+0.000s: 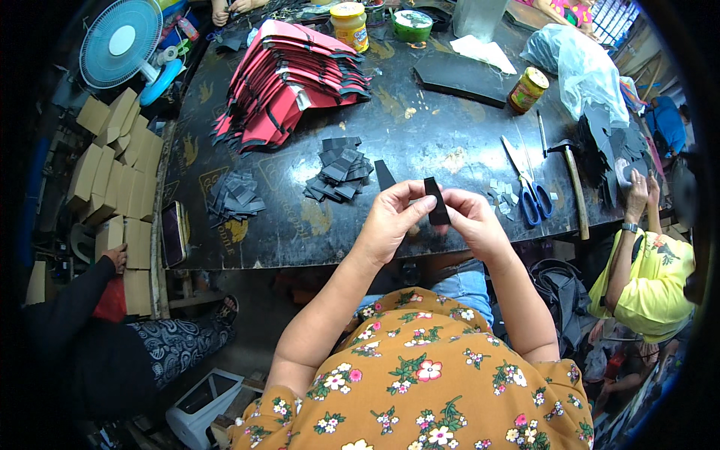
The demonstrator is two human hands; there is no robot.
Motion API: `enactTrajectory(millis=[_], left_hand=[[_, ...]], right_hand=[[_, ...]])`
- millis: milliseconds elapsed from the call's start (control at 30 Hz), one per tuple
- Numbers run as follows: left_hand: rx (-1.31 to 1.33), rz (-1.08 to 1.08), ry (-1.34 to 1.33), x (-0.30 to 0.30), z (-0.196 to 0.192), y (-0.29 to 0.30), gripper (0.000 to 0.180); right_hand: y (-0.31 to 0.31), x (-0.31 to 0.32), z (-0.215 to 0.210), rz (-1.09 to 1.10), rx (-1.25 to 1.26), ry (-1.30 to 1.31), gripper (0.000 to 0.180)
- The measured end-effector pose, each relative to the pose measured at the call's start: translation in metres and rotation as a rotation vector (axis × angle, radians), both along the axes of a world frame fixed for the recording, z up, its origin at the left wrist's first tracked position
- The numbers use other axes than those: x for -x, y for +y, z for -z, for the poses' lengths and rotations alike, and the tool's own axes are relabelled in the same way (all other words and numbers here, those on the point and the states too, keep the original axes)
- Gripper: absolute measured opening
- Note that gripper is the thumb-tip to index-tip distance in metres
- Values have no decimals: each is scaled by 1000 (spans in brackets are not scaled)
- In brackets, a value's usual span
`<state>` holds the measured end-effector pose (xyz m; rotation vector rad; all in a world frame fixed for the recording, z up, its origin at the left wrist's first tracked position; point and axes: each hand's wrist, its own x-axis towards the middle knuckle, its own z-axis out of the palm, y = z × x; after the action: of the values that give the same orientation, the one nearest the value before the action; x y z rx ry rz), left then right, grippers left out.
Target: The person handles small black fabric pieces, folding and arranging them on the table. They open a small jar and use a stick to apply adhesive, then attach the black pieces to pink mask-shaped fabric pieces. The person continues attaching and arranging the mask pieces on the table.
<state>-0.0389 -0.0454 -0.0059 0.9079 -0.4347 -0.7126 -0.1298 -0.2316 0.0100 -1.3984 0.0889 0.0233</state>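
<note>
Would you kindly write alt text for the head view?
A person's left hand and right hand hold a black strip by a dark table. On it lie piles of dark pieces, a red stack, scissors and a hammer.

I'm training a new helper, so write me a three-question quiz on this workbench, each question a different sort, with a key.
1. Multiple choice: what colour is most of the fan at the upper left?
a) red
b) blue
c) yellow

2. True or false: the hammer lies to the right of the scissors.

3. Short answer: what do the left hand and the right hand hold between them?

Key:
1. b
2. True
3. A small black strip
</note>
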Motion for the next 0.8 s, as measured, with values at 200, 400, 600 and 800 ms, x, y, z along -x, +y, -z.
enactTrajectory(millis=[200,400,600,800], left_hand=[[-493,-255,-326,-1,-6,0,11],[-604,-300,-635,8,-11,-2,14],[-612,-241,-683,10,-10,-4,16],[-694,-431,-780,-38,-40,20,8]], right_hand=[[3,-1,-28,329,939,-477,19],[11,-11,-20,236,1162,-546,24],[0,-10,-4,254,1048,-486,20],[-40,4,-7,448,864,-225,12]])
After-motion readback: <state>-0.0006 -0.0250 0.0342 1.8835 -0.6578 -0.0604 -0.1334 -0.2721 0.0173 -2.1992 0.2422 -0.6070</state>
